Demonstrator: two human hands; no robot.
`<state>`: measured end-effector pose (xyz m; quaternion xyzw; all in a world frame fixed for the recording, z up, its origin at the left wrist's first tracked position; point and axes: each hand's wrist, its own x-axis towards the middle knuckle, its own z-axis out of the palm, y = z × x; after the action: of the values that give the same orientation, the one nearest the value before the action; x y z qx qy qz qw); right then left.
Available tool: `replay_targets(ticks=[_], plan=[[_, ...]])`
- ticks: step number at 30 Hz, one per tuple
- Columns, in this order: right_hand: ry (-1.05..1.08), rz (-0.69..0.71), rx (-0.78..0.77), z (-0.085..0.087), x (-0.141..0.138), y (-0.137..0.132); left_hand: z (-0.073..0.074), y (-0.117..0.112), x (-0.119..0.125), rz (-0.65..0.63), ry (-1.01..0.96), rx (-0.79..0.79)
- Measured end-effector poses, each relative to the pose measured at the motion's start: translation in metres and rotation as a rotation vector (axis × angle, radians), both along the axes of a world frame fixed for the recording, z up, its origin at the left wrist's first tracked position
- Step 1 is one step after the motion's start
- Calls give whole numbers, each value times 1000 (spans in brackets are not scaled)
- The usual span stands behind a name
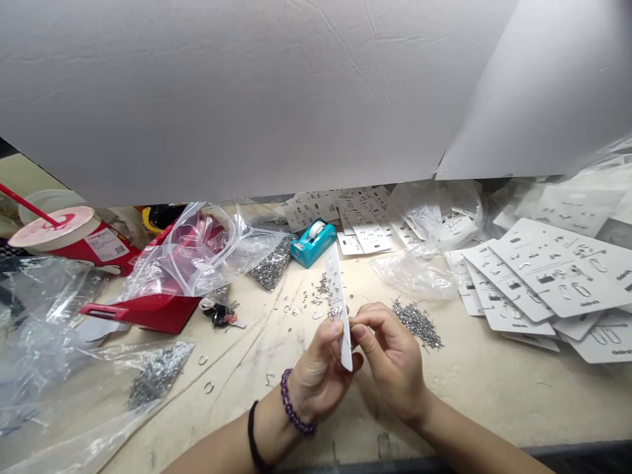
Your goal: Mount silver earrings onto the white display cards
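A white jewelry card (334, 276) stands nearly edge-on above the middle of the table, with small silver earrings on its left face. My left hand (323, 368) grips its lower part, thumb on the face with the earrings. Behind the card, my right hand (390, 359) is pinched close to its back; what sits between those fingertips is too small to make out. Just right of that hand lies a heap of small silver metal pieces (419, 324). Loose bits and rings (295, 311) are scattered left of the card.
A teal tape dispenser (313, 243) stands behind the card. Filled earring cards (567, 270) are stacked at right, more (365, 220) at the back. On the left are a red dustpan (158, 313), plastic bags of metal parts (158, 375), keys (222, 315) and a red cup (93, 240).
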<state>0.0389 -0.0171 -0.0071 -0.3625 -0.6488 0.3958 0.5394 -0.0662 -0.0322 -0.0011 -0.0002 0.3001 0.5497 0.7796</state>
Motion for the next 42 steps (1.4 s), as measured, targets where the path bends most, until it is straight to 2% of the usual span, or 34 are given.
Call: replay_targets(ticks=[16,22,27,34,42], plan=[[73,45,-136,-5,-2,-2,-6,-1,-1,-45,-81,15],[53,70,-125,-3,-1,0,-4,1,-2,-14,-168,-42],[59,30,-131,-5,-2,-3,-3,2,0,-13,-185,-62],[161,20,-345,-9,-6,-5,-7,4,2,6,-196,-114],[49,-16,-287,-15,-7,-3,-13,4,1,4,-182,-126]])
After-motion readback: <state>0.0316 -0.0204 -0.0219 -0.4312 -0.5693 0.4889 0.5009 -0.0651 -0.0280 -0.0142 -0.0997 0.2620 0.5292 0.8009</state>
